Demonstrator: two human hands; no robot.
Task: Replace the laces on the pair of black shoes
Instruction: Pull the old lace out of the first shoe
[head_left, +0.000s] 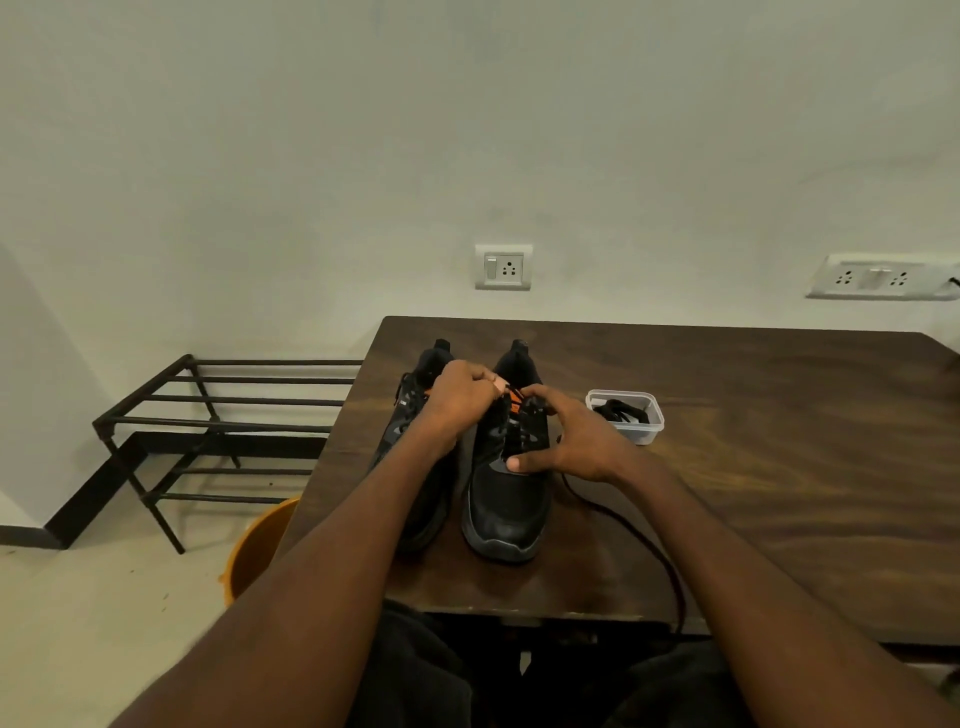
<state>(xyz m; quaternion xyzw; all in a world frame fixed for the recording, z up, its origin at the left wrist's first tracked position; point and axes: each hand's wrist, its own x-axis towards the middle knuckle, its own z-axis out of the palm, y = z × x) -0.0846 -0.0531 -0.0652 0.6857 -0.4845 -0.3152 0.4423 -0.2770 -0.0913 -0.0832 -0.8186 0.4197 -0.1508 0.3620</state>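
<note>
Wooden table (727, 415): our left hand (460, 397) and right hand (576, 441) pinch the lace (631, 535) at the right shoe (506, 499)'s upper eyelets, spare laces (621, 414) just beyond, left shoe (415, 410) apparently untouched.

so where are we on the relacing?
Nothing looks finished. In hand: left hand and right hand work the lace at the right shoe; its tail trails off the table. Left: the other shoe; laces sit in the tub.

We see both forearms bare, no sleeves; a pale plaster (500, 385) wraps one left hand (462, 397) finger; dark trousers (415, 670) cover our lap.
</note>
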